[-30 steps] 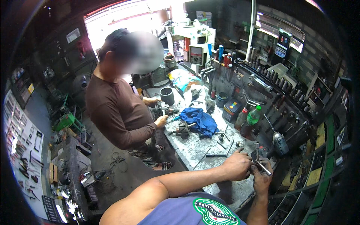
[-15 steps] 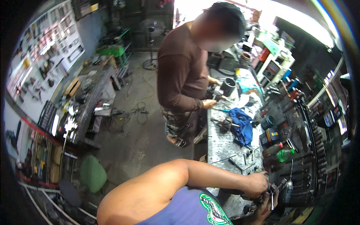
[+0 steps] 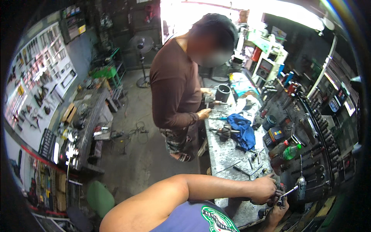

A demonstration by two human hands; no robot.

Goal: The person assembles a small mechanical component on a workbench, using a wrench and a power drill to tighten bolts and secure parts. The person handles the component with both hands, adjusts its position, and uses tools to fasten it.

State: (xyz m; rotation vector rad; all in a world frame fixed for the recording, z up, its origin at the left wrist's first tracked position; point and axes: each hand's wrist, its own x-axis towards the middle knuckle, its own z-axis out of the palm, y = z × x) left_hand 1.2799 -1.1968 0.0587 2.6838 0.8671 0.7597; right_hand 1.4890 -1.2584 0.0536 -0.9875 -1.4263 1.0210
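Note:
My left hand [image 3: 265, 189] reaches across the bench's near right corner, its fingers curled at a dark greasy part. What those fingers hold is hidden. Just below it, my right hand [image 3: 279, 212] is closed around the head end of a silver socket wrench [image 3: 290, 191], whose bright handle points up and to the right. Both hands are close together, and dark metal pieces between them are too small to tell apart. Beside the wrench stands a grey power tool [image 3: 301, 187] with a long thin bit.
On the metal workbench [image 3: 222, 149] lie a blue cloth [image 3: 242, 130], rods and sockets. Bottles, including a green one [image 3: 290, 152], line its right side below a tool rack. A co-worker in a brown shirt [image 3: 174, 85] handles a metal part near a dark cylinder [image 3: 223, 92].
The wrench handle has swung from pointing down to pointing up and right. My right hand has turned with it; my left hand stays nearly in place. The whole view has shifted slightly.

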